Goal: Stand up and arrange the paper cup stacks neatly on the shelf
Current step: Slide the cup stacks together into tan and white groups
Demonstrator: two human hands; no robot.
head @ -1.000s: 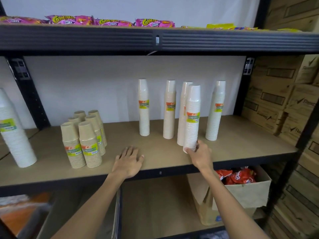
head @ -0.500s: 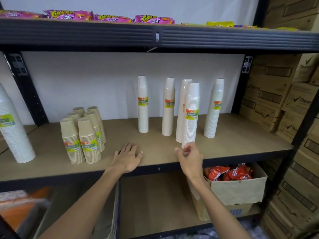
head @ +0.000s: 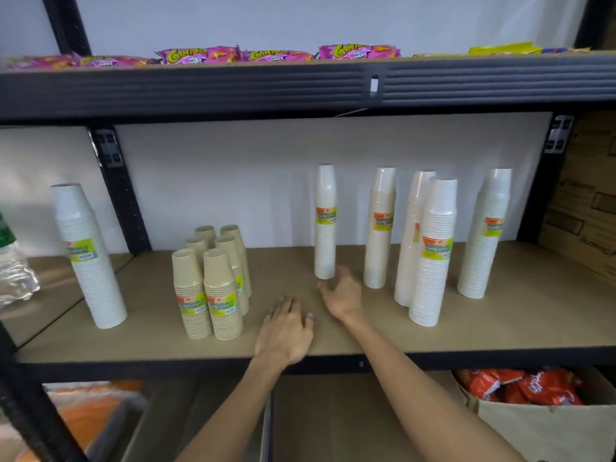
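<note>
A black metal rack [head: 120, 191] with tan boards stands against a plain white wall [head: 233, 181]. Cardboard boxes [head: 586, 208] are stacked at 3 o'clock; an open box [head: 546, 428] sits at 5 o'clock.

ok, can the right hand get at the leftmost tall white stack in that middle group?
Probably yes: the right hand is open just beside the base of that stack, with bare shelf between and nothing crowding it.

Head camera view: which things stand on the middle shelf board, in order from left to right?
Water bottle pack → big white cup stack → cluster of brown cup stacks → slim white stack → beige stack → front white stack → rightmost white stack.
</note>
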